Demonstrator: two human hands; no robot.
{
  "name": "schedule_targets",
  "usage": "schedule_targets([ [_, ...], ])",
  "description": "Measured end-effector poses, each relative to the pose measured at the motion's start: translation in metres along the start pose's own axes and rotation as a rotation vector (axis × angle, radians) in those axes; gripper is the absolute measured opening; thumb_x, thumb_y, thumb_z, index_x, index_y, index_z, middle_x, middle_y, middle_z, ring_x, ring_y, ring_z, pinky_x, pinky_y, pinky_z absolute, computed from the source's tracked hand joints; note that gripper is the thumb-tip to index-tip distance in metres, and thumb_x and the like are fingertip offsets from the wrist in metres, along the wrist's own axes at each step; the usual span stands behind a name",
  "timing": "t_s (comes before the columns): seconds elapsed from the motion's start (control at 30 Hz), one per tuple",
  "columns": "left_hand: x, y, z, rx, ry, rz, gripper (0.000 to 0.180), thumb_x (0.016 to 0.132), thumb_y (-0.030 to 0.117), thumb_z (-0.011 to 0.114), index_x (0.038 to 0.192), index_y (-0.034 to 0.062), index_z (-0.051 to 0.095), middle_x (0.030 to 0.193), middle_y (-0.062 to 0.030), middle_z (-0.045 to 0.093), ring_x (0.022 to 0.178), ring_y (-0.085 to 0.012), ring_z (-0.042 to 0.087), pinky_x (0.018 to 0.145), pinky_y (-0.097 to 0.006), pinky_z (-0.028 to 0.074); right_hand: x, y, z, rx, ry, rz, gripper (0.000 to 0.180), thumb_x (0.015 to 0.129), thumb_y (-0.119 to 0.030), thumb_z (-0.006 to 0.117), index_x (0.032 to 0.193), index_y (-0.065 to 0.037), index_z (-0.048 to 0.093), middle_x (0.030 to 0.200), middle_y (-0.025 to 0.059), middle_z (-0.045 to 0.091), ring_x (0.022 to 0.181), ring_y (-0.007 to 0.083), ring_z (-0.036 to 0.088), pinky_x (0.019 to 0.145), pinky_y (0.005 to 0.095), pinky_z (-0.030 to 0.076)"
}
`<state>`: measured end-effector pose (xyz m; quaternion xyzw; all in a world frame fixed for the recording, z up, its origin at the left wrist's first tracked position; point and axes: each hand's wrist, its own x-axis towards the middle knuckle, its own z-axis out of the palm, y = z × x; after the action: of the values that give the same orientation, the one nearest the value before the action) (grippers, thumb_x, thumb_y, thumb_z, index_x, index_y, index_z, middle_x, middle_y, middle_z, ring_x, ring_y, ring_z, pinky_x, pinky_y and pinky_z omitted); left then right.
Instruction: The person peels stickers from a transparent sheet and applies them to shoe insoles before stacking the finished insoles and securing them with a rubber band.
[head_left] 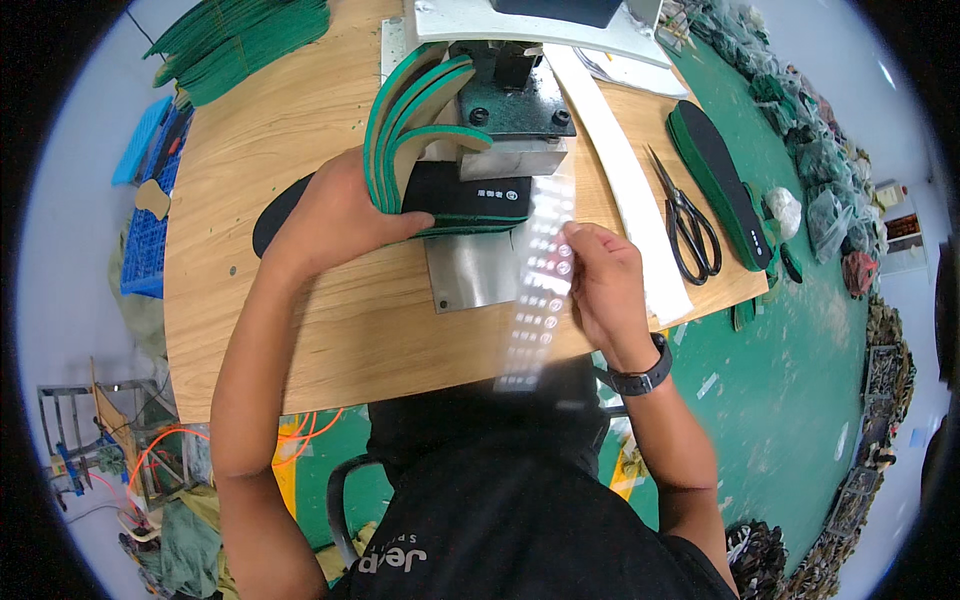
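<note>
My left hand (325, 215) is closed round a stack of black insoles with green edges (465, 197). Several of their ends curl upward, showing beige undersides, while the top black face lies flat with a white printed mark on it. This flat end sits beside and partly under the metal block (515, 158) of a heat press (518, 90), above a steel plate (475, 275). Between the fingers of my right hand (610, 285) is a clear strip with rows of white printed marks (540, 300), slightly blurred, hanging past the table's front edge. The strip's top end reaches the block's right side.
Black-handled scissors (690, 230) and a stack of insoles (715, 180) lie at the right. A long white strip (625, 190) runs beside the press. Far left are stacked green insoles (240, 45); a blue basket (145, 240) stands past the table's left edge.
</note>
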<state>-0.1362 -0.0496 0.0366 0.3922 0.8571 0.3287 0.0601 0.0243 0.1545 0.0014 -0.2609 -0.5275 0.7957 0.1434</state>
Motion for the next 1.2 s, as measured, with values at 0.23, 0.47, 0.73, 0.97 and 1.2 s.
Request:
schedule_targets([
  [0.23, -0.005, -0.005, -0.005, -0.379, 0.201, -0.021, 0.034, 0.071, 0.005, 0.060, 0.105, 0.0005, 0.061, 0.083, -0.0044, 0.063, 0.073, -0.0117, 0.056, 0.069, -0.026, 0.047, 0.014, -0.002, 0.014, -0.134, -0.239, 0.074, 0.019, 0.089, -0.012, 0.054, 0.078, 0.002, 0.060, 0.066, 0.0057, 0.060, 0.052, 0.0110, 0.055, 0.048, 0.0215, 0.046],
  [0.47, -0.015, 0.001, -0.013, -0.492, 0.304, -0.085, 0.028, 0.070, 0.004, 0.060, 0.097, -0.0015, 0.064, 0.080, -0.0045, 0.064, 0.072, -0.0110, 0.057, 0.067, -0.026, 0.047, 0.009, -0.005, 0.019, -0.282, -0.299, 0.146, 0.022, 0.088, -0.013, 0.054, 0.073, 0.002, 0.059, 0.062, 0.0067, 0.059, 0.051, 0.0131, 0.059, 0.042, 0.0224, 0.047],
  [0.73, -0.016, -0.017, -0.008, -0.583, 0.396, -0.122, 0.019, 0.070, 0.004, 0.059, 0.088, -0.0016, 0.061, 0.072, -0.0017, 0.060, 0.064, -0.0088, 0.053, 0.060, -0.026, 0.045, 0.008, -0.002, 0.029, -0.242, -0.218, 0.104, 0.020, 0.090, -0.013, 0.052, 0.079, 0.002, 0.059, 0.064, 0.0061, 0.059, 0.052, 0.0120, 0.058, 0.044, 0.0221, 0.047],
  [0.97, -0.016, -0.015, -0.009, -0.504, 0.349, -0.161, 0.017, 0.071, 0.006, 0.060, 0.085, -0.0019, 0.059, 0.070, -0.0020, 0.057, 0.064, -0.0093, 0.051, 0.060, -0.027, 0.044, -0.007, 0.001, 0.021, 0.041, 0.053, -0.303, 0.018, 0.093, -0.016, 0.052, 0.089, 0.001, 0.057, 0.074, 0.0060, 0.060, 0.059, 0.0116, 0.059, 0.052, 0.0239, 0.052],
  [1.2, -0.018, -0.009, -0.014, -0.441, 0.362, -0.154, 0.016, 0.071, 0.009, 0.063, 0.084, -0.0007, 0.060, 0.072, -0.0025, 0.059, 0.065, -0.0112, 0.054, 0.061, -0.028, 0.045, 0.011, -0.005, 0.030, -0.159, -0.312, 0.197, 0.021, 0.091, -0.015, 0.052, 0.081, 0.002, 0.057, 0.068, 0.0077, 0.060, 0.056, 0.0136, 0.061, 0.043, 0.0240, 0.049],
])
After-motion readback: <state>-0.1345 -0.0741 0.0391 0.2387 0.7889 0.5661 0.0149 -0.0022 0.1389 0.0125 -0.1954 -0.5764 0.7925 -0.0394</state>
